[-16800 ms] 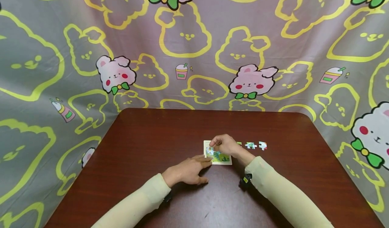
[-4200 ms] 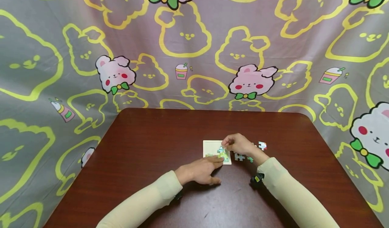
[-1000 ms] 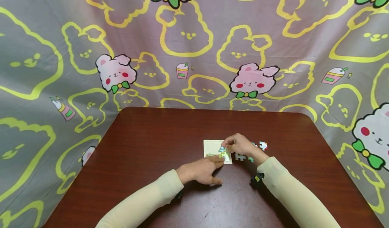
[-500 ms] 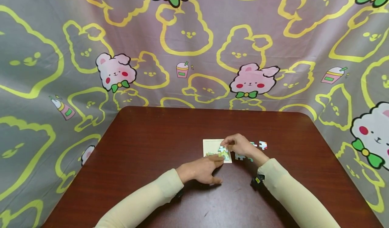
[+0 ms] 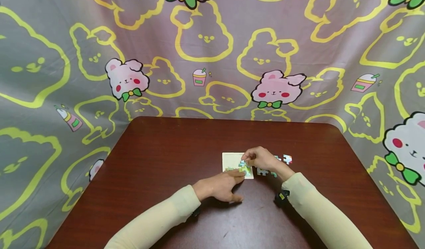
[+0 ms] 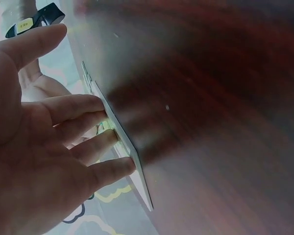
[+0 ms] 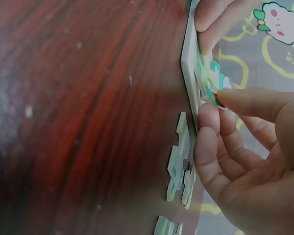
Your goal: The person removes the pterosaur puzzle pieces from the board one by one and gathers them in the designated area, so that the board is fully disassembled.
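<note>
A small cream puzzle tray (image 5: 229,159) lies mid-table, bare at its upper left, with several green and yellow pieces along its lower part. My left hand (image 5: 220,186) rests its straight fingers on the tray's front edge and the pieces there, hiding some of them. In the left wrist view those fingers (image 6: 81,115) lie spread over the rim. At the tray's right side my right hand (image 5: 262,158) pinches a blue-and-green jigsaw piece (image 7: 215,76) between thumb and fingers, above the other pieces. Whether it sits fully flat cannot be told.
Loose jigsaw pieces (image 5: 262,171) lie right of the tray, partly under the right wrist. A white piece with red (image 5: 287,158) lies farther right. The brown table (image 5: 172,149) meets a patterned curtain (image 5: 206,64) behind and at both sides.
Since the oldest frame, the tray shows fewer pieces, more loose ones lie at its right, and both hands have shifted right. Over the last second, the hands have hardly moved.
</note>
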Demonstrator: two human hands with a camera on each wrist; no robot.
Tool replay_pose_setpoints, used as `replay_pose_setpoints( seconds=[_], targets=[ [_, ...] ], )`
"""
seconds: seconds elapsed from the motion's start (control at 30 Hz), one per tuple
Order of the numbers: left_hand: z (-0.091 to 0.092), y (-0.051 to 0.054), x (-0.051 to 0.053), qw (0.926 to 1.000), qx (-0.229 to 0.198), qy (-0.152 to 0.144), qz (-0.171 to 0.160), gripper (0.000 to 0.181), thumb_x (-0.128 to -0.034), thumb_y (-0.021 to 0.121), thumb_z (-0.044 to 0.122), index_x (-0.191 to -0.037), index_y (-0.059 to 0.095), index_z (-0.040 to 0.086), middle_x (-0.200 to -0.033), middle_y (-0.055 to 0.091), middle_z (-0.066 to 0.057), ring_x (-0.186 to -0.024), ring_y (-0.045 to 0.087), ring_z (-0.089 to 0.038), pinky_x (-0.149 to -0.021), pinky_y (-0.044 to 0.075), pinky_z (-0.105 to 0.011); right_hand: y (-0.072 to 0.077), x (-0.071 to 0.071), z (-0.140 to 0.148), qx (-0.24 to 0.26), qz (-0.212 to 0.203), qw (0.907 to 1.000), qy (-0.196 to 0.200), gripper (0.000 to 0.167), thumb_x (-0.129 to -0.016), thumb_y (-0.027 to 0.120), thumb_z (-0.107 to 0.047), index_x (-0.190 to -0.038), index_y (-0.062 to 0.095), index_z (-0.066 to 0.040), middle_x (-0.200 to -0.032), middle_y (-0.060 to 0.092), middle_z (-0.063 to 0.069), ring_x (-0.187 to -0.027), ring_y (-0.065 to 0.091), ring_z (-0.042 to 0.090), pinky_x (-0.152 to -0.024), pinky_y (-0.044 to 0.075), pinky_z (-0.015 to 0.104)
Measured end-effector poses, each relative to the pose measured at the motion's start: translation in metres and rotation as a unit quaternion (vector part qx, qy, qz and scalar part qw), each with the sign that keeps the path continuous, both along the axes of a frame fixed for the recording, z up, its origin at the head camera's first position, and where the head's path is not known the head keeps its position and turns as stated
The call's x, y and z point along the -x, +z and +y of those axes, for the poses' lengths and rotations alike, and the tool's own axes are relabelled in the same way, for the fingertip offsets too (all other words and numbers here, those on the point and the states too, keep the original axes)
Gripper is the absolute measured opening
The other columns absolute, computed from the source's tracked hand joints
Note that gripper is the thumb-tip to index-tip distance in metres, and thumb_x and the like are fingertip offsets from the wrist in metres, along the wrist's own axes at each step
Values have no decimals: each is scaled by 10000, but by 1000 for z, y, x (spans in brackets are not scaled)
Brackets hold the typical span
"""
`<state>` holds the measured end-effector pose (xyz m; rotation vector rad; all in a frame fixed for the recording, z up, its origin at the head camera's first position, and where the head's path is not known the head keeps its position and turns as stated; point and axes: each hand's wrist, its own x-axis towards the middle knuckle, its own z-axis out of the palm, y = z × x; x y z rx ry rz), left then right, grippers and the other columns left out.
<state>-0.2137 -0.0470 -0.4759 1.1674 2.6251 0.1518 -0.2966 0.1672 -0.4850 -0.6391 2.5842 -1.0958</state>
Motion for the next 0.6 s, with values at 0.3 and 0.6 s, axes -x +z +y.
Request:
replay_pose_setpoints(
  seconds=[0.3, 0.6],
  targets=[
    [1, -3, -2, 10000, -25, -14, 88, 731, -930, 636, 487, -1498, 451, 67, -1618, 361, -17, -1524, 290, -214, -1234, 279, -329, -5, 0, 1, 296, -95, 9995, -41, 126, -899, 636, 10, -980, 710, -51, -833, 648, 61, -685, 555, 134, -586, 468, 251],
    [4, -5, -4, 9998, -1, -25, 214, 738, -916, 652, 487, -1494, 458, 72, -1613, 371, -10, -1516, 311, -215, -1229, 282, -306, -7, 0, 4, 416, -273, 9988, 41, 141, -904, 612, 19, -1013, 691, -26, -848, 634, 82, -691, 543, 127, -594, 486, 263]
  ],
)
